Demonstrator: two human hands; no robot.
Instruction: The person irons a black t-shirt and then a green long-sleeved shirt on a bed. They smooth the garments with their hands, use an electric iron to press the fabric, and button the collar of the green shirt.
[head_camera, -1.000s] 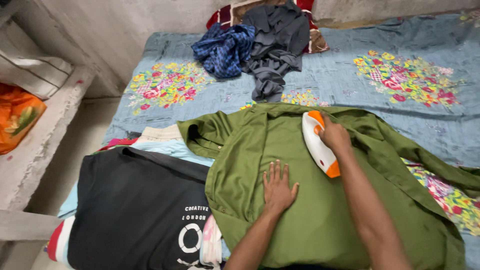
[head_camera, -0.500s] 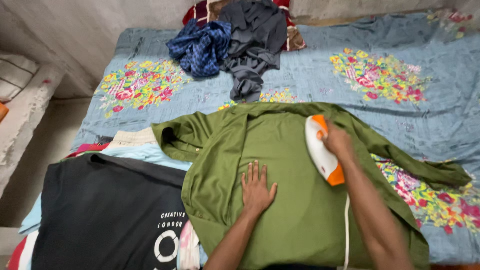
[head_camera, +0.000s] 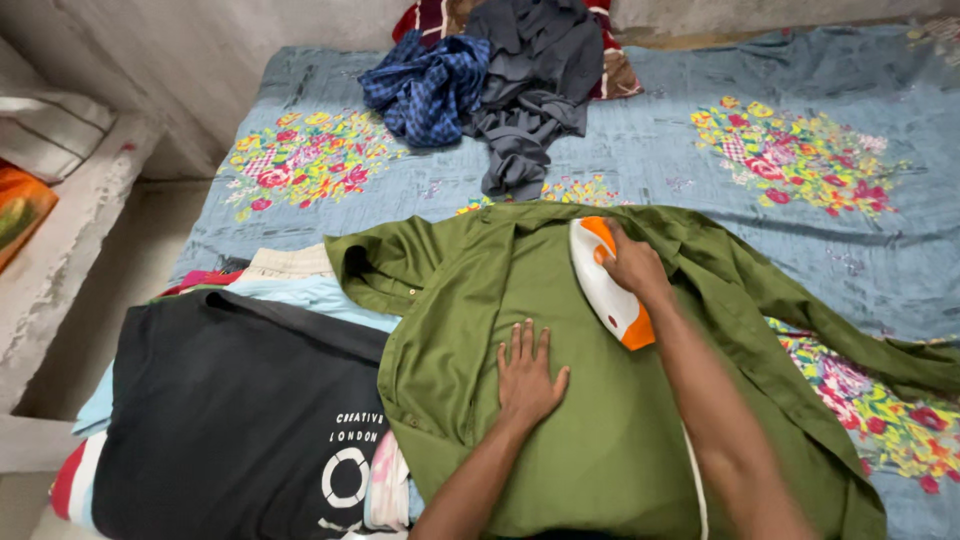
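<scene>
A white and orange iron (head_camera: 603, 280) is gripped by the right hand (head_camera: 630, 265), fingers clenched round the handle; the soleplate is laid on the green shirt (head_camera: 590, 400), just below the collar area. The left hand (head_camera: 525, 370) is pressed flat on the same shirt, palm down, fingers spread & released, nothing grasped, a little nearer the body than the iron and to its left. The shirt is spread under both hands, w/ one sleeve trailing off to the right of the right forearm. A white cord (head_camera: 697, 480) is seen running beside the right forearm.

Left of the left hand, a black t-shirt (head_camera: 240, 420) w/ white print is laid on top of a stack of folded clothes (head_camera: 300, 285). Everything is set on a blue floral bedsheet (head_camera: 700, 150). Well beyond the hands, a blue checked garment (head_camera: 425, 85) and a grey garment (head_camera: 535, 90) are heaped together, touching.
</scene>
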